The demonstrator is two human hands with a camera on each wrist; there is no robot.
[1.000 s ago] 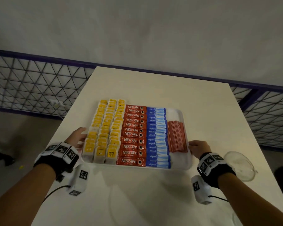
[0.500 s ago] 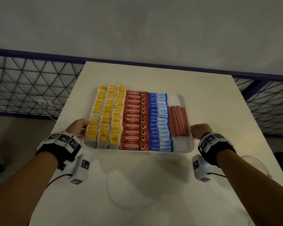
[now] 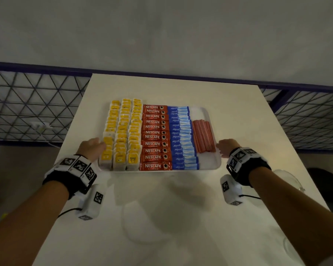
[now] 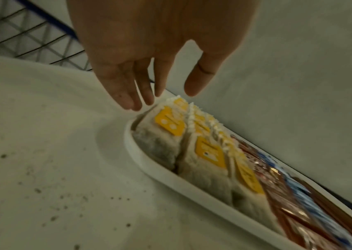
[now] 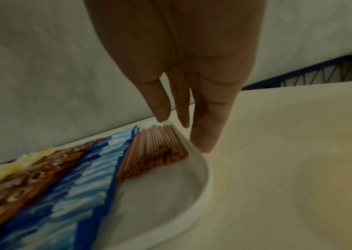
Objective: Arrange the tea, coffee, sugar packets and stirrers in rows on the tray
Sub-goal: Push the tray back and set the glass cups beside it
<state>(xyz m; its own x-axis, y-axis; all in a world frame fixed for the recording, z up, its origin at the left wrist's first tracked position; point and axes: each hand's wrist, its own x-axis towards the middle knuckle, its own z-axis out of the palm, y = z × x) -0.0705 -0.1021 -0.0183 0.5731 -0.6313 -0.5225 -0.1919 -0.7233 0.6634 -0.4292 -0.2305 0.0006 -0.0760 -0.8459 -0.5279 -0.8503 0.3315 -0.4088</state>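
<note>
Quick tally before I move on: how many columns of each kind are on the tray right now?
yellow-tagged tea bags: 3 columns
Nescafe coffee sticks: 1 column
blue Equal sweetener packets: 1 column
red stirrers: 1 column
Total: 6 columns on the white tray

Head view looks down from above; both wrist views skim close along the shared tray [image 3: 213, 166].
</note>
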